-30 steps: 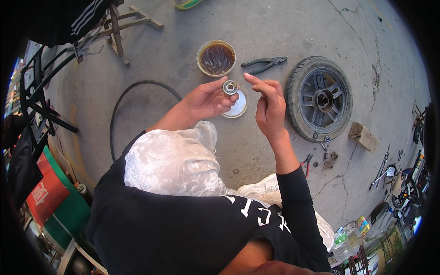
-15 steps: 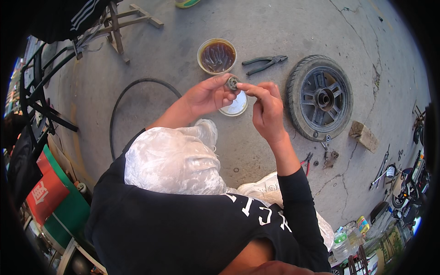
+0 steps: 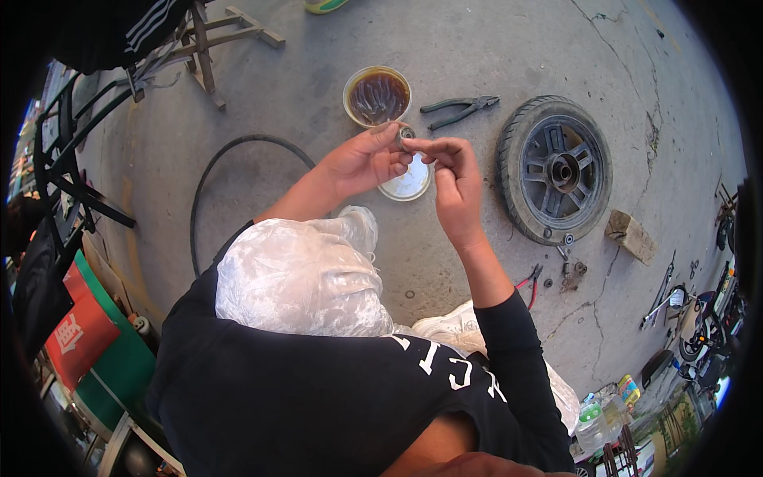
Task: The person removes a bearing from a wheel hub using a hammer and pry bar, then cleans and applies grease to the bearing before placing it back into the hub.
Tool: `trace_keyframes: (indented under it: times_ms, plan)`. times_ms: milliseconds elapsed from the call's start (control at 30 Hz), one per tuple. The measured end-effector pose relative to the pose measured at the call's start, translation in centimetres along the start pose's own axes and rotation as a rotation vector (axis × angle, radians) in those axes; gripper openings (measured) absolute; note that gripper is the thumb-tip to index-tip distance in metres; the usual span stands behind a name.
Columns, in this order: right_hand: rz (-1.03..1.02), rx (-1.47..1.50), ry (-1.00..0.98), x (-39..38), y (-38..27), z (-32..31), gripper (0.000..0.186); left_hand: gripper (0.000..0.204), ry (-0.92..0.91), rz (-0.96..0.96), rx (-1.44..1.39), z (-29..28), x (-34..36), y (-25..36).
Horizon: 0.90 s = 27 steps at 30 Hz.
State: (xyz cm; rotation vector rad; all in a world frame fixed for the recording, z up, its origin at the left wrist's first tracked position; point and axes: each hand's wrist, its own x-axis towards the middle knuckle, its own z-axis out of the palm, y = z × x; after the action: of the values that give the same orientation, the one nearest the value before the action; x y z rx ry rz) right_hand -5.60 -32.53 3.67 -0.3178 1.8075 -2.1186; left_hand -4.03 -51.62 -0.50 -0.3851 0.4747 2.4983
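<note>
My left hand (image 3: 364, 161) is closed round a small round metal part (image 3: 406, 134) with a hollow centre, held up between thumb and fingers. My right hand (image 3: 458, 191) comes in from the right with its index finger stretched out, the tip touching the hollow of that part. Its other fingers are partly curled and grip nothing. Just beyond the part stands a clear tub of brown grease (image 3: 377, 96). Below my hands a round white lid (image 3: 408, 180) lies on the floor, partly covered by them. What sits inside the part is too small to make out.
Dark-handled pliers (image 3: 459, 110) and a wheel with its tyre (image 3: 554, 170) lie to the right. Nearer are red-handled pliers (image 3: 531, 284), small metal parts (image 3: 574, 274) and a block (image 3: 631, 237). A black hose (image 3: 196, 199) curves at left. Black metal framing (image 3: 87, 199) stands far left.
The round part has risen slightly and tilted in my left hand. My right hand has shifted a little left and lower, its index finger now straighter and lying more level against the part.
</note>
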Motion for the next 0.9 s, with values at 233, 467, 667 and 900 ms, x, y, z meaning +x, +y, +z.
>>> trace_keyframes:
  times_ms: [233, 467, 667, 900]
  plan:
    - [0.046, 0.019, 0.080, 0.7, 0.2, -0.7, 0.029, 0.037, -0.007, -0.053, -0.037, -0.5, -0.1, 0.0]
    - [-0.025, -0.218, 0.037, -0.2, 1.0, 0.0, 0.031, 0.036, 0.011, -0.002, 0.022, -0.7, -0.4, 0.0]
    - [0.019, -0.154, 0.069, -0.8, 1.5, 1.3, 0.031, 0.024, 0.237, 0.335, 0.352, 0.6, -0.3, -0.7]
    - [0.343, 0.436, 0.119, 0.0, 0.7, 1.7, 0.031, 0.025, 0.423, 0.590, 0.928, 0.8, -0.3, -0.7]
